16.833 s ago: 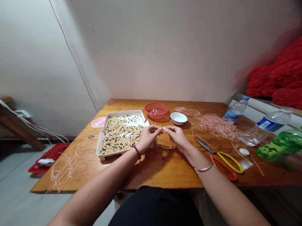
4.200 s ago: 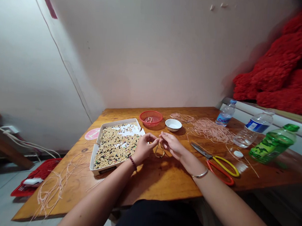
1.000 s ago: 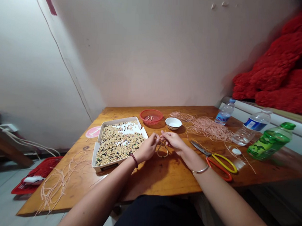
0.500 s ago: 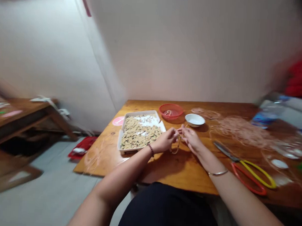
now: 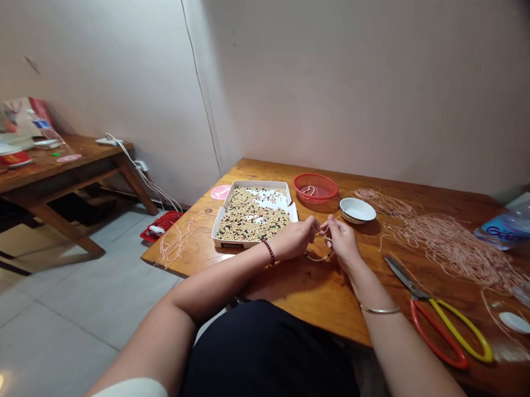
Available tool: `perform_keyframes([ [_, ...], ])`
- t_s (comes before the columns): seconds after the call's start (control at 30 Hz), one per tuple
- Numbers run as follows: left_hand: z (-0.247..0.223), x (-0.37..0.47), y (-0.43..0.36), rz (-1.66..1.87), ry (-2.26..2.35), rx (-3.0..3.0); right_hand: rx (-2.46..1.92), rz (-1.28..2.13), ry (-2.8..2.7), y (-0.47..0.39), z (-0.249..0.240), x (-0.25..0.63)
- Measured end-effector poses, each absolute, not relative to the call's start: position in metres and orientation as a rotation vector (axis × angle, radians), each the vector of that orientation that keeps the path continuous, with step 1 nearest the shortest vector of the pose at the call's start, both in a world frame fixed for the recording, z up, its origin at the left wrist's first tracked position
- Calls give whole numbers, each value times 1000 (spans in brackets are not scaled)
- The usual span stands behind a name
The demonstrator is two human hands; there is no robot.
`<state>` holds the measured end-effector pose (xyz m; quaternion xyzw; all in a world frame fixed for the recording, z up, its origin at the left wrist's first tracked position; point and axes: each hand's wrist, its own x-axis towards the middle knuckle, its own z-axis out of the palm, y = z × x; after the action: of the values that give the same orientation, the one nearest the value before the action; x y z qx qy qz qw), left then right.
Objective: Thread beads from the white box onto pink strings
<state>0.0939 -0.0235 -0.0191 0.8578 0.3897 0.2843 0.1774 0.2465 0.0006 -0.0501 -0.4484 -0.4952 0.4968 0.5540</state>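
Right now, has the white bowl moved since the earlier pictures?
No, the white bowl sits just right of the red basket on the table, same as before; the camera's view has turned.

A blue-labelled water bottle (image 5: 505,231) sits at three o'clock, a red basket (image 5: 149,238) (on the floor (image 5: 67,295)) near nine.

A slender strand of tan beads (image 5: 318,259) hangs curved below the fingers (image 5: 333,226).
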Motion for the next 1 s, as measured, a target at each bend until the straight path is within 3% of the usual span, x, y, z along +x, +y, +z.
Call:
perform_keyframes([
  [0.27,-22,86,-15,816,1138,2444,-1085,961,-1103,7,-53,251],
  [1.0,-20,77,2,1099,1347,2571,-1127,878,-1009,11,-48,255],
])
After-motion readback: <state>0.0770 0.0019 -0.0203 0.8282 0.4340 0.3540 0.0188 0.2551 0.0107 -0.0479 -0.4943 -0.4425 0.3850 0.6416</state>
